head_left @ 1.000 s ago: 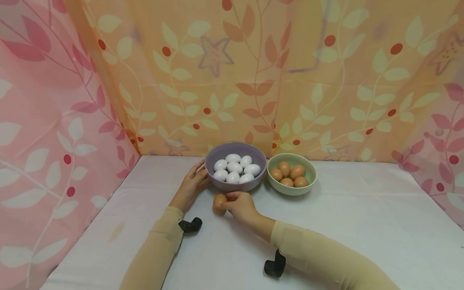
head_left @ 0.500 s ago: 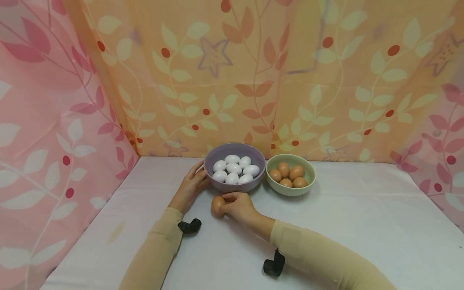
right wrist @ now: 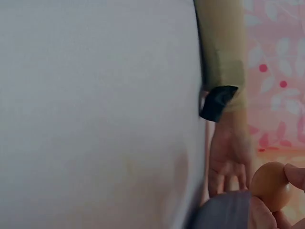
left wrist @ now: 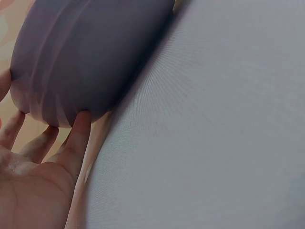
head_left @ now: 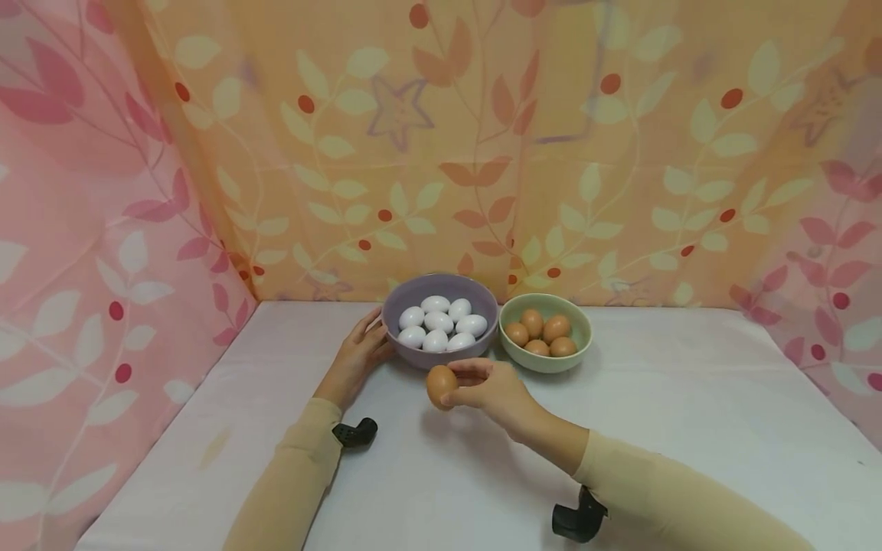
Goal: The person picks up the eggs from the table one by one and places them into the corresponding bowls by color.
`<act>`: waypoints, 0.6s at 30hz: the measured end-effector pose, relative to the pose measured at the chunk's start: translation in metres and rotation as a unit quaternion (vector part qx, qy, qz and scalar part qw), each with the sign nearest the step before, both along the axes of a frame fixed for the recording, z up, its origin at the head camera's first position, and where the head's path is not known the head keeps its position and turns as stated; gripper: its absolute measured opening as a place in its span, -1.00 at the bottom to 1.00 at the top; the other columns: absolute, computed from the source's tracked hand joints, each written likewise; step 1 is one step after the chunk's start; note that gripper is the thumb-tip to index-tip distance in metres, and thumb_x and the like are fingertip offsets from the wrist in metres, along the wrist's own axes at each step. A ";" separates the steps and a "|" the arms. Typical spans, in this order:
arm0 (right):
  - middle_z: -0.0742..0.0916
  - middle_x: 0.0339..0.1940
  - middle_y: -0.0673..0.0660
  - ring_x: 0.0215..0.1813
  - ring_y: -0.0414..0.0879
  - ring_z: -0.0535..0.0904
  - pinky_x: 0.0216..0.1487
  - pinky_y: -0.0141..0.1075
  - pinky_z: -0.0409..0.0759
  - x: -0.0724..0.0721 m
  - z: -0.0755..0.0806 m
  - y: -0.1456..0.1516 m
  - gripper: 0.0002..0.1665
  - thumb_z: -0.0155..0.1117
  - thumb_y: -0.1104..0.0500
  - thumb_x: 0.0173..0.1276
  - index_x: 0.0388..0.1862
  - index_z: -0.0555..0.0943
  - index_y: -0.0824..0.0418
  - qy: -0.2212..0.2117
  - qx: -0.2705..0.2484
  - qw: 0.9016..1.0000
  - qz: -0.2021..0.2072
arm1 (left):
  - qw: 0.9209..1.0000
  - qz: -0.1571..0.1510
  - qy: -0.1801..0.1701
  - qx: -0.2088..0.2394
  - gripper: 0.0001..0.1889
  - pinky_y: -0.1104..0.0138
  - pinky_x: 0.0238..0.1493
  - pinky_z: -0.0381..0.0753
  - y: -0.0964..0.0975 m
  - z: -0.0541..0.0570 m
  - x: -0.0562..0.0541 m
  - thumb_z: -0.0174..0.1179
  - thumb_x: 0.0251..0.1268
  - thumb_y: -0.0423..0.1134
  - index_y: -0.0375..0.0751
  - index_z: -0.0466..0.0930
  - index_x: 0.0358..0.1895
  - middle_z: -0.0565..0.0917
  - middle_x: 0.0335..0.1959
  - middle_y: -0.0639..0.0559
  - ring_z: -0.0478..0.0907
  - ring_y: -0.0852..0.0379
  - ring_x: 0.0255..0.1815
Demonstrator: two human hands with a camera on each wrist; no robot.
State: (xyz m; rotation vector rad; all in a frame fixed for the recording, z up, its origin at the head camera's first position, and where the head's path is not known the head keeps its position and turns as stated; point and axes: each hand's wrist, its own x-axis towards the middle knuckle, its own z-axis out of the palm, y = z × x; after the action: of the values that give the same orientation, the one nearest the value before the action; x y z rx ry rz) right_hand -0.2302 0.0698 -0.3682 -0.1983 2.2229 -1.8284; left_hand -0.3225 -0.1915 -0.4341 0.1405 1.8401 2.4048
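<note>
A brown egg (head_left: 441, 386) is pinched between the thumb and fingers of my right hand (head_left: 499, 390), raised a little above the tablecloth in front of the purple bowl (head_left: 420, 357). Several white eggs (head_left: 439, 323) lie inside that bowl. My left hand (head_left: 354, 360) touches the bowl's left side; in the left wrist view its extended fingertips rest against the outer wall. To the right, a pale green bowl (head_left: 547, 365) holds several brown eggs (head_left: 556, 328). The right wrist view shows the held egg (right wrist: 269, 186) at its lower right, with part of my hand cut off.
Both bowls stand side by side on a white tablecloth (head_left: 661, 398) near its back edge. An orange leaf-patterned curtain (head_left: 475, 153) hangs behind, with pink cloth (head_left: 103, 229) at the left side. Black wrist cameras (head_left: 357, 433) sit on both sleeves.
My right hand has lifted the brown egg off the tablecloth and moved it slightly right. The left hand stays at the purple bowl. The head view has shifted a little.
</note>
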 end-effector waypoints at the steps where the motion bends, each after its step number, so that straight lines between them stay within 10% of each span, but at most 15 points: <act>1: 0.79 0.02 0.16 0.02 -0.14 0.70 0.02 -0.31 0.66 0.001 0.004 0.004 -0.41 0.56 0.26 0.04 0.13 0.66 0.25 0.001 0.001 1.000 -0.003 | 1.000 0.000 -0.001 0.000 -0.37 0.26 0.31 0.48 0.000 0.000 0.000 0.04 0.55 -0.15 0.04 0.06 0.58 0.18 0.58 -0.09 0.28 -0.07 0.51; 18: 0.60 0.29 0.28 -0.06 -0.31 0.65 -0.06 -0.50 0.65 -0.024 0.032 0.074 -0.32 0.46 0.26 0.20 0.30 0.51 0.40 -0.005 -0.004 0.996 -0.085 | 1.000 -0.014 0.014 -0.010 -0.36 0.08 0.47 0.31 -0.001 0.000 0.001 0.02 0.56 -0.13 0.02 0.01 0.60 0.15 0.59 -0.11 0.24 -0.08 0.53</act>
State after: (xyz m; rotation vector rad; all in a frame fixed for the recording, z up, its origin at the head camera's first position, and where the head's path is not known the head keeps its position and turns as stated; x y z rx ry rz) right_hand -0.2544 0.1440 -0.3362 0.0002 2.2881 -1.9183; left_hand -0.3213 -0.1925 -0.4338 0.1993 1.8616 2.3764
